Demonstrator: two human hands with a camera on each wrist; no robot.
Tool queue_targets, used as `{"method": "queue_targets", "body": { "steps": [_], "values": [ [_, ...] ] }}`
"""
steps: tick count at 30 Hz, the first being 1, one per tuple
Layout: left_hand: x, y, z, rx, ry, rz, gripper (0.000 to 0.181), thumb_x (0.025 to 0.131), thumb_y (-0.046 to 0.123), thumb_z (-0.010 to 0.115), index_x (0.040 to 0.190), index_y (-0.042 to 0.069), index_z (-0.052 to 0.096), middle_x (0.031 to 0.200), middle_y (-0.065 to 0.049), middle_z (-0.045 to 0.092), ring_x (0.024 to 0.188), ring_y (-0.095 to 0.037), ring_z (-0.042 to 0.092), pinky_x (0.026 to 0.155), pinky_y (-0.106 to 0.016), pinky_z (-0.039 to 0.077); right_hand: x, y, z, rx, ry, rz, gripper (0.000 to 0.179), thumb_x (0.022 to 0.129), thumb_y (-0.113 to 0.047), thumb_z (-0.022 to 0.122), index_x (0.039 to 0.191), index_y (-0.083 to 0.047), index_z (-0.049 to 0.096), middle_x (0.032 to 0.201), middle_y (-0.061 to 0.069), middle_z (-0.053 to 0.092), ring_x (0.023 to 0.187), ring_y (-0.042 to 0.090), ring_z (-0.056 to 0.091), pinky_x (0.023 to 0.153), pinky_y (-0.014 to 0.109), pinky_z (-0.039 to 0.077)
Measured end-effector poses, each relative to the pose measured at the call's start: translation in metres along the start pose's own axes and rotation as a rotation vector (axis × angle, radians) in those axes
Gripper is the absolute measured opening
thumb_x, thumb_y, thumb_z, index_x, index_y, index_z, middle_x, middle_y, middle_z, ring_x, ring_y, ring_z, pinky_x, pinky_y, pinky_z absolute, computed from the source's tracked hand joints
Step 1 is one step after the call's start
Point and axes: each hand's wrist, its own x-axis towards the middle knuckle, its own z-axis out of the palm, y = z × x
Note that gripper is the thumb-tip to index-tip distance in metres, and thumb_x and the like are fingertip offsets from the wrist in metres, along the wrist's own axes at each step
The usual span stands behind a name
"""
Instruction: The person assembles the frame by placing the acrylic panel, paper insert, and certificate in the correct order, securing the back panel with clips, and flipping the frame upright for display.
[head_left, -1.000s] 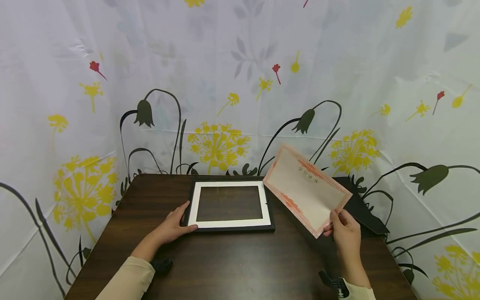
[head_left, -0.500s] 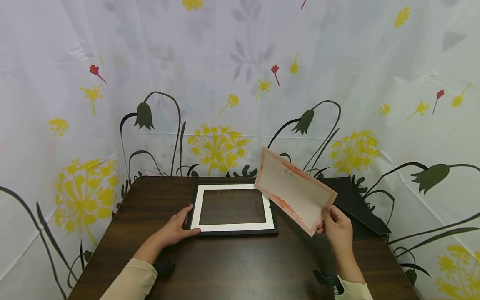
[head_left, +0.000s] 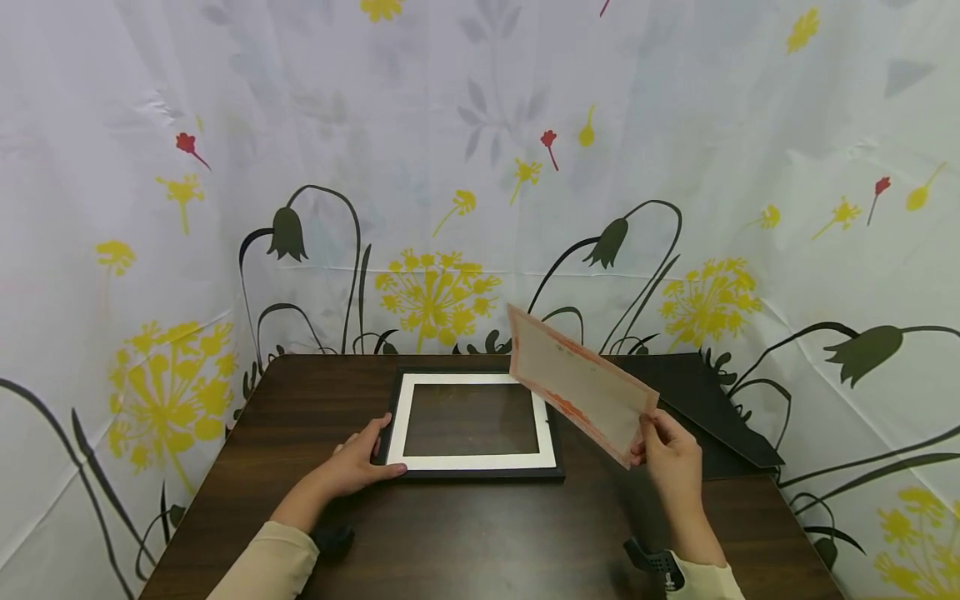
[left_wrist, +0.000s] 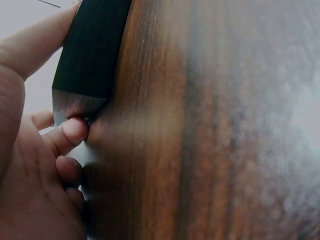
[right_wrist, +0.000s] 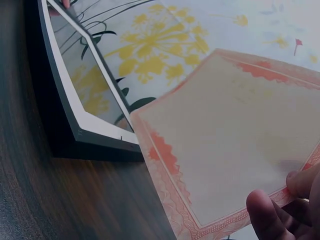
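Observation:
My left hand grips the near left corner of a black picture frame on the table. Its thumb lies at the front edge, its fingers along the left side. In the left wrist view, a finger bends at the corner of the black frame. A white mat border surrounds the frame's clear pane. Between thumb and fingers, my right hand pinches the lower right corner of a cream paper certificate with an orange-red border. Raised and tilted, the sheet overlaps the frame's right end in the head view.
Black flat boards lie at the table's back right, one with a raised edge. Behind the dark wooden table hangs a white curtain with printed flowers. A black band with a device sits on the right wrist.
The certificate has moved left toward the frame in my right hand, tilting flatter. The frame and my left hand sit slightly lower and further right in the head view.

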Motion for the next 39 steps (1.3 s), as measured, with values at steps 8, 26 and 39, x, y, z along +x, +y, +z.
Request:
{"method": "queue_targets", "body": {
  "steps": [8,26,39],
  "values": [
    [0.001,-0.002,0.000,0.000,-0.001,0.003,0.112,0.088,0.061,0.086,0.171,0.013,0.028,0.113,-0.003,0.055,0.108,-0.024,0.050,0.094,-0.050,0.034,-0.002,0.001,0.010,-0.034,0.018,-0.064,0.016,0.108,-0.018,0.070,0.118,-0.009,0.080,0.081,0.023,0.074,0.060,0.016,0.072,0.056,0.025,0.061],
    [0.000,-0.001,0.000,-0.023,0.013,0.015,0.111,0.088,0.058,0.087,0.171,0.012,0.030,0.111,-0.004,0.054,0.104,-0.023,0.048,0.089,-0.044,0.030,-0.002,-0.005,0.045,-0.195,0.049,-0.433,0.037,0.102,0.001,0.072,0.124,-0.026,0.085,0.077,0.000,0.067,0.055,0.009,0.063,0.050,0.019,0.052],
    [-0.001,0.000,0.000,-0.031,0.020,0.025,0.109,0.089,0.057,0.087,0.170,0.010,0.031,0.108,-0.004,0.052,0.101,-0.022,0.047,0.087,-0.044,0.028,-0.023,-0.009,0.072,-0.307,-0.014,-0.734,0.044,0.094,0.007,0.078,0.128,-0.020,0.083,0.100,0.000,0.077,0.065,0.006,0.043,0.058,0.014,0.032]
  ]
}}
